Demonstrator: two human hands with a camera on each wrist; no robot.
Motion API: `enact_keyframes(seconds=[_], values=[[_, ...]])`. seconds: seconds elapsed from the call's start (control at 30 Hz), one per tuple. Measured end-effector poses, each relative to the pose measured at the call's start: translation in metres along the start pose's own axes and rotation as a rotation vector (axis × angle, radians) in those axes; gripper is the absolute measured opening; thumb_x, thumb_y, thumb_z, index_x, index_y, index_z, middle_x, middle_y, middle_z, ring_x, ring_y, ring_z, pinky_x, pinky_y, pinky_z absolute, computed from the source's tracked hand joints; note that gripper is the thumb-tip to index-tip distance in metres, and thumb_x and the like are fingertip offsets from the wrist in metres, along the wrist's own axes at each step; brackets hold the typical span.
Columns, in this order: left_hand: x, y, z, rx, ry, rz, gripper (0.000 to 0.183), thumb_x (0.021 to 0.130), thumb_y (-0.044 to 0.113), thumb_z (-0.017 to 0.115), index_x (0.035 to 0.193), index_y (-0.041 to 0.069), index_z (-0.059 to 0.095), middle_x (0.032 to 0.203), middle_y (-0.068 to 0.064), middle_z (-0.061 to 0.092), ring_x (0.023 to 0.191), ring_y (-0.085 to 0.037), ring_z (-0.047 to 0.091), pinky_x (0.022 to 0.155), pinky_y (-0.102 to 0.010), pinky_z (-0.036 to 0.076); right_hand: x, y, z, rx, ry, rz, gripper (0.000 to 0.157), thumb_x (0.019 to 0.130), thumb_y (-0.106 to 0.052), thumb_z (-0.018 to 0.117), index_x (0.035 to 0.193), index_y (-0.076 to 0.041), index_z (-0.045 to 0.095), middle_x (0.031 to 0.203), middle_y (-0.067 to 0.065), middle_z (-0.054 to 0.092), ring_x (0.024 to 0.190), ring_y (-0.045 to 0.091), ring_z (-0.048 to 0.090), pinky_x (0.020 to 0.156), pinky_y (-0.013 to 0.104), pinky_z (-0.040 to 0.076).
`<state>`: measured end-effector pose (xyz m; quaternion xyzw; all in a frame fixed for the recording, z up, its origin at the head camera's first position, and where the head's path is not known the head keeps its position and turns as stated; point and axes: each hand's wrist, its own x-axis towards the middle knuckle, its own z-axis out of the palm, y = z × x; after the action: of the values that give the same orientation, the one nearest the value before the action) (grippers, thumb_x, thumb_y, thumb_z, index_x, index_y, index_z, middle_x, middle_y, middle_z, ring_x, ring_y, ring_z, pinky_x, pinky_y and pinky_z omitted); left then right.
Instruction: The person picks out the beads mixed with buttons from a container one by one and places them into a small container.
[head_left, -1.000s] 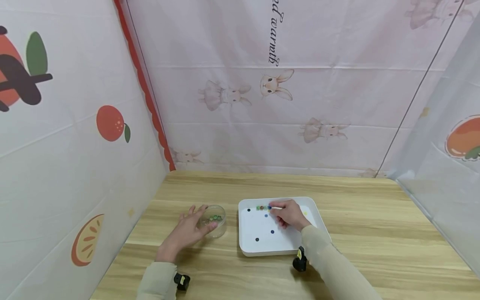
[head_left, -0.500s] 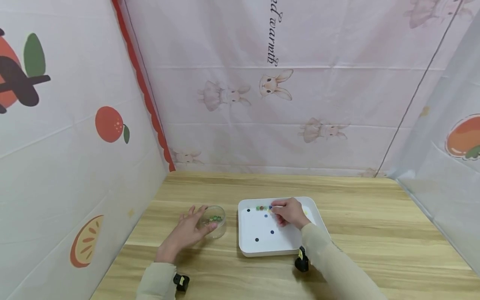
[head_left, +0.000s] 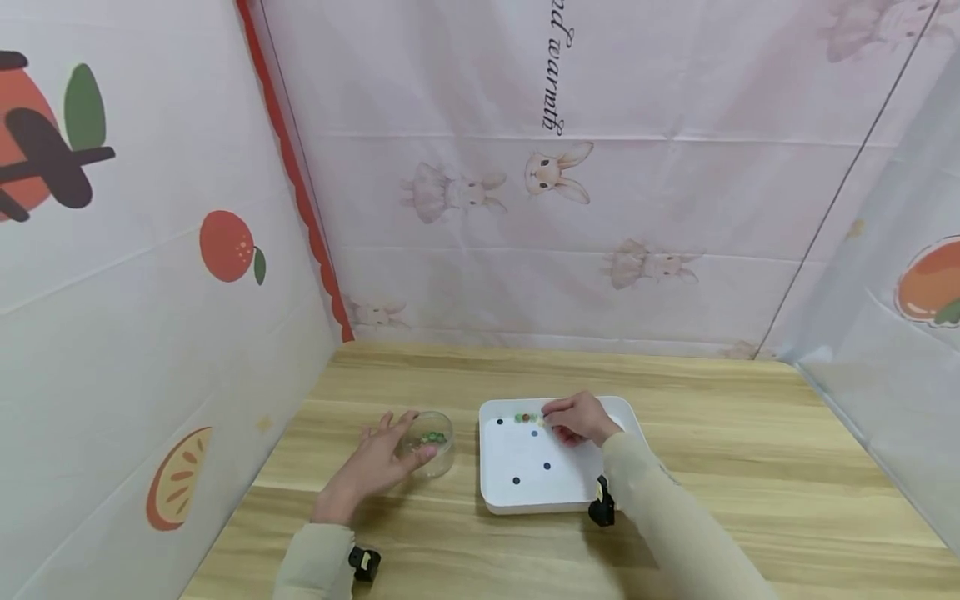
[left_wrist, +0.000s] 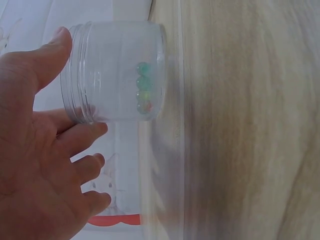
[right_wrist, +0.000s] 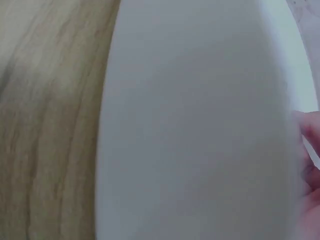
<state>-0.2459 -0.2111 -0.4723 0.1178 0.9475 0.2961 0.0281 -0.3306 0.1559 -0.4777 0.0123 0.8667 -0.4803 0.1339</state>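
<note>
In the head view my left hand (head_left: 375, 462) holds a clear plastic jar (head_left: 441, 460) by its rim, thumb on the near side and fingers on the far side. Several green marbles (left_wrist: 143, 82) lie at the jar's bottom in the left wrist view, one showing some red. My right hand (head_left: 581, 421) reaches into a white tray (head_left: 491, 500), thumb and fingers drawn together at the right end of a short row of marbles (head_left: 526, 418). Its fingertips cover the blue marble there. In the right wrist view the tray's outer wall (right_wrist: 195, 125) hides most of this hand.
Several small dark and blue round spots (head_left: 547, 466) are scattered over the tray floor. The tray and jar stand on a wood-grain table (head_left: 712, 433), enclosed by printed cloth walls (head_left: 465, 292). A black wrist camera (head_left: 602, 504) hangs close to the tray's front edge.
My right hand stays at the row's end; its fingertips now hide the blue marble that showed earlier. The left hand keeps its hold on the jar. The head view has shifted slightly.
</note>
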Motion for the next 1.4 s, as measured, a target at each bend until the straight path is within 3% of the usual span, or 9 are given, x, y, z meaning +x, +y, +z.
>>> enact_keyframes(seconds=[0.43, 0.67, 0.9, 1.1, 1.4], values=[[0.0, 0.002, 0.001, 0.006, 0.006, 0.005, 0.088, 0.102, 0.06, 0.06, 0.165, 0.005, 0.032, 0.163, -0.028, 0.042, 0.162, -0.048, 0.013, 0.128, -0.071, 0.003, 0.003, 0.022, 0.004, 0.047, 0.133, -0.065, 0.022, 0.091, -0.006, 0.077, 0.113, -0.004, 0.082, 0.056, 0.005, 0.064, 0.046, 0.012, 0.054, 0.046, 0.024, 0.05], [0.0, 0.002, 0.002, 0.01, 0.002, 0.004, 0.089, 0.102, 0.061, 0.059, 0.165, 0.005, 0.031, 0.163, -0.028, 0.042, 0.162, -0.048, 0.013, 0.129, -0.071, 0.003, 0.005, 0.026, 0.004, 0.031, 0.138, -0.085, 0.015, 0.091, -0.009, 0.08, 0.105, -0.006, 0.083, 0.053, 0.003, 0.06, 0.043, 0.011, 0.051, 0.045, 0.022, 0.047], [0.0, 0.002, 0.001, 0.008, -0.002, -0.007, 0.09, 0.102, 0.062, 0.059, 0.166, 0.005, 0.03, 0.164, -0.028, 0.04, 0.162, -0.047, 0.012, 0.129, -0.07, 0.002, 0.002, 0.025, -0.001, 0.092, 0.085, -0.088, 0.02, 0.098, -0.015, 0.075, 0.116, -0.008, 0.081, 0.061, 0.004, 0.061, 0.051, 0.013, 0.05, 0.05, 0.024, 0.044], [0.001, 0.003, 0.002, 0.011, -0.004, -0.006, 0.09, 0.102, 0.061, 0.059, 0.166, 0.005, 0.03, 0.163, -0.028, 0.041, 0.162, -0.048, 0.012, 0.129, -0.07, 0.002, -0.003, 0.014, -0.005, 0.137, 0.02, -0.107, 0.026, 0.099, -0.024, 0.075, 0.121, -0.011, 0.08, 0.081, 0.007, 0.07, 0.063, 0.013, 0.056, 0.056, 0.024, 0.047], [0.001, 0.001, 0.002, 0.011, -0.002, -0.001, 0.09, 0.102, 0.061, 0.059, 0.165, 0.004, 0.031, 0.162, -0.028, 0.043, 0.162, -0.048, 0.012, 0.129, -0.071, 0.002, -0.009, -0.017, 0.017, 0.312, -0.159, -0.208, 0.036, 0.1, -0.025, 0.075, 0.128, -0.003, 0.074, 0.087, 0.007, 0.07, 0.069, 0.012, 0.057, 0.059, 0.024, 0.048]])
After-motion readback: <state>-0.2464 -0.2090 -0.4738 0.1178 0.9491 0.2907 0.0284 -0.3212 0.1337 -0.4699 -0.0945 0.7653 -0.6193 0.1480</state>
